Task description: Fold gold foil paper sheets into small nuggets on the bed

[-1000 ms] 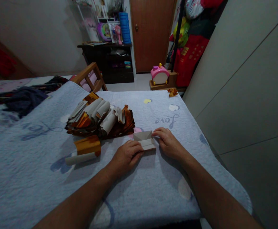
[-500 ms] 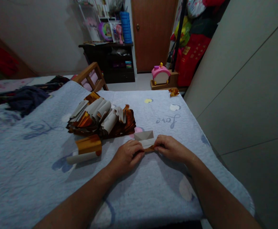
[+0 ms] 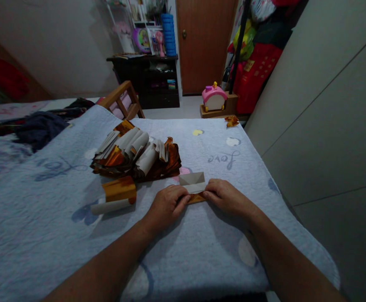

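Note:
A small folded sheet of paper (image 3: 193, 181), white on one side and gold on the other, lies on the pale blue blanket (image 3: 201, 251). My left hand (image 3: 167, 203) pinches its left end, fingers curled over the fold. Its right end is pinched by my right hand (image 3: 225, 196), and a gold strip shows between the two hands. Just behind the sheet lies a heap of folded and rolled gold-and-white papers (image 3: 135, 154). A gold-and-white roll (image 3: 116, 195) rests to the left of my left hand.
Dark clothes (image 3: 38, 126) lie at the blanket's far left. A crumpled gold scrap (image 3: 232, 121) sits at the far right corner. A wooden chair (image 3: 123, 100), a dark shelf unit (image 3: 151, 82), a pink toy house (image 3: 214, 98) and a wardrobe wall (image 3: 327, 105) stand around the bed.
My right hand has slid from the sheet's far edge down to its near edge. The near edge has been folded up, and the gold underside now shows between the hands.

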`<state>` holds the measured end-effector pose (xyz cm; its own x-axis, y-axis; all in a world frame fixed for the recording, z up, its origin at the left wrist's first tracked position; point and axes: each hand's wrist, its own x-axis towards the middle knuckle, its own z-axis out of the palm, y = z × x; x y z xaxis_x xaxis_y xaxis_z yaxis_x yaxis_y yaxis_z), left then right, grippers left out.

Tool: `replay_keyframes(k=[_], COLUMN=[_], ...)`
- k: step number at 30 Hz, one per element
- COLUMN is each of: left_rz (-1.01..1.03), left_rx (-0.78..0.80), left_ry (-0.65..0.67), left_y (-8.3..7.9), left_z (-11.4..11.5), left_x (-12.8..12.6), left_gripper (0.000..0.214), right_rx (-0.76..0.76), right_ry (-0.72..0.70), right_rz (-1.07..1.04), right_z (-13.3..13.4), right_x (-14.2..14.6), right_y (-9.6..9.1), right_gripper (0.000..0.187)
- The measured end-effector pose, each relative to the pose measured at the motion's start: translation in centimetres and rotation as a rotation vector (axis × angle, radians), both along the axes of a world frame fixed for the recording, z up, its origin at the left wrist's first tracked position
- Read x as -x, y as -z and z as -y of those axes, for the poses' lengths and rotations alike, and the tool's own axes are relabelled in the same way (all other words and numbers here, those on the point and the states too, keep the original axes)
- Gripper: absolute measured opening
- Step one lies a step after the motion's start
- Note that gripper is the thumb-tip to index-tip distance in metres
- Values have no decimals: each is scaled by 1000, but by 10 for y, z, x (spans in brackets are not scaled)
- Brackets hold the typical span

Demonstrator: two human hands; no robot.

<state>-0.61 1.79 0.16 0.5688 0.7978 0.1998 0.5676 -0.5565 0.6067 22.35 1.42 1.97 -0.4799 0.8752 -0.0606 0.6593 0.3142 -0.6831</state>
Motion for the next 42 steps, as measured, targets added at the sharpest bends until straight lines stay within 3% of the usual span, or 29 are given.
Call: replay_keyframes(k=[8, 16, 28, 33, 40, 42], left_rz=[-34, -30, 1, 17, 80, 72], left_rx=[7, 12, -2, 0, 88, 94], left_ry=[-3, -23, 20, 48, 78, 46], left_y=[2, 3, 6, 0, -10, -10], left_z=[0, -1, -1, 1, 1, 1], left_x=[0, -1, 1, 2, 4, 3], left_gripper=[9, 8, 9, 5, 35, 41], right_rx=[-71, -54, -27, 24, 82, 111], right_ry=[84, 141, 113, 97, 17, 6], right_rz=[140, 179, 151, 63, -47, -79], right_z=[0, 2, 2, 4, 4, 2], right_x=[2, 5, 3, 1, -8, -8], right_y=[12, 9, 4, 1, -6, -7], right_gripper=[16, 14, 9, 10, 4, 20])
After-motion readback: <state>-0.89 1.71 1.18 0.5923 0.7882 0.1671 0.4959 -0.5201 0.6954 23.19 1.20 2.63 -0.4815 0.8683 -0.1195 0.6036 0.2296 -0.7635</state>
